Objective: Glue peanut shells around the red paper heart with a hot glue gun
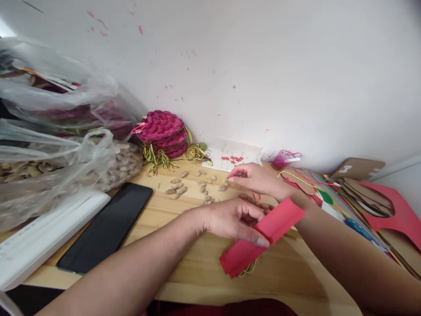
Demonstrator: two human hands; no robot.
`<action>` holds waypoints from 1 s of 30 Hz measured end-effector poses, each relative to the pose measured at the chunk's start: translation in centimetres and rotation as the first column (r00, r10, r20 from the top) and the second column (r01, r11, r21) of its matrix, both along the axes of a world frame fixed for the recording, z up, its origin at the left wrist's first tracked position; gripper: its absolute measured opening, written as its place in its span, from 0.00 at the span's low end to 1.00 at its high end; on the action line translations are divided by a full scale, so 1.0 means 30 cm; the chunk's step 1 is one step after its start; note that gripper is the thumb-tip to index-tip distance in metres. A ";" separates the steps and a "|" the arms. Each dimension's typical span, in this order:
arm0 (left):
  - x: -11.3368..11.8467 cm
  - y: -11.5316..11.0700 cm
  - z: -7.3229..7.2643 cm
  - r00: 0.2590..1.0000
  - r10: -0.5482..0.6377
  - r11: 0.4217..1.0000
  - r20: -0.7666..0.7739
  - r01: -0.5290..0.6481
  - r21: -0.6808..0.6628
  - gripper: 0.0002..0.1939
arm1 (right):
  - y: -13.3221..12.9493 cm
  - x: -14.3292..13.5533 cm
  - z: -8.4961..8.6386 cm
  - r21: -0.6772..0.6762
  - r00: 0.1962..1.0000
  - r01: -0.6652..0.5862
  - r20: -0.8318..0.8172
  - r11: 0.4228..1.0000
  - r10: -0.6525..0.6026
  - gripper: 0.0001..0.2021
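Observation:
My left hand (pixel 235 221) grips a folded strip of red paper (pixel 263 239) between thumb and fingers, held at a slant above the wooden table. Partly hidden behind that hand is a peanut-covered piece (pixel 258 202) with a red cord loop, and yellow-green cords (pixel 248 268) show under the strip. My right hand (pixel 251 177) reaches over the table's far side, its fingers loosely curved and nothing visible in them. Left of its fingertips lie loose peanuts (pixel 202 186). Just beyond it, a white sheet (pixel 213 153) carries several small red stars (pixel 232 159).
Against the wall stands a stack of magenta peanut-covered discs (pixel 162 131) with yellow-green tassels. A black phone (pixel 107 228), a white power strip (pixel 52 237) and plastic bags (pixel 66 162) of peanut shells occupy the left. Cardboard pieces (pixel 365 197) and red sheets (pixel 399 206) lie right.

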State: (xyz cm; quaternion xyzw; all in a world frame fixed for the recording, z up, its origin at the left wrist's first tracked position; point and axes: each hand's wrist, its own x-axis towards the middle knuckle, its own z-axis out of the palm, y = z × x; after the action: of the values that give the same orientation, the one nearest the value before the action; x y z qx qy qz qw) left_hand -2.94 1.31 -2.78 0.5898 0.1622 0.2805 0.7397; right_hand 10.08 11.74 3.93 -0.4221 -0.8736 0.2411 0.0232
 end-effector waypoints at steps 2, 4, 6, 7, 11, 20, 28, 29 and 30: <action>0.000 -0.001 0.000 0.999 -0.032 0.999 -0.006 0.032 -0.011 0.19 | -0.007 -0.012 -0.005 0.068 1.000 0.016 0.019 0.998 -0.018 0.09; 0.000 -0.007 0.001 0.998 -0.063 0.997 -0.020 0.062 -0.036 0.19 | -0.005 -0.013 -0.022 0.128 0.999 0.040 0.026 0.991 -0.044 0.10; -0.001 -0.014 0.001 0.996 -0.085 0.995 -0.036 0.083 -0.046 0.18 | -0.004 -0.010 -0.047 0.117 0.999 0.039 0.019 0.992 -0.042 0.12; -0.001 -0.016 0.000 0.995 -0.092 0.995 -0.046 0.090 -0.039 0.17 | -0.005 -0.008 -0.060 0.097 0.999 0.031 0.010 0.995 -0.032 0.12; -0.004 -0.016 -0.007 0.993 -0.091 0.995 -0.081 0.094 0.029 0.14 | -0.021 0.001 -0.087 -0.036 0.992 -0.050 -0.120 0.998 0.045 0.13; 0.002 -0.016 0.022 0.993 0.119 0.978 0.025 -0.113 -0.174 0.21 | -0.073 0.191 -0.025 -0.222 0.697 0.244 -0.637 0.944 -0.329 0.10; -0.005 0.024 0.012 0.736 0.677 0.707 0.008 -0.648 -0.282 0.17 | -0.350 0.318 -0.051 -0.399 0.590 0.231 -0.668 0.887 -0.454 0.24; -0.003 0.025 0.016 0.714 0.700 0.686 0.021 -0.664 -0.298 0.17 | -0.377 0.305 -0.061 -0.402 0.606 0.200 -0.666 0.893 -0.435 0.22; -0.001 0.024 0.021 0.704 0.710 0.674 0.023 -0.671 -0.309 0.18 | -0.398 0.290 -0.071 -0.399 0.636 0.175 -0.652 0.900 -0.412 0.20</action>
State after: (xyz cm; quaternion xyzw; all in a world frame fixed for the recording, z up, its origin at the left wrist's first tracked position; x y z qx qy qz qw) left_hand -2.95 2.04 -2.15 0.3532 0.3582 0.5547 0.6628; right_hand 18.77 -0.19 1.80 -0.4287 -0.6640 0.5092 0.3406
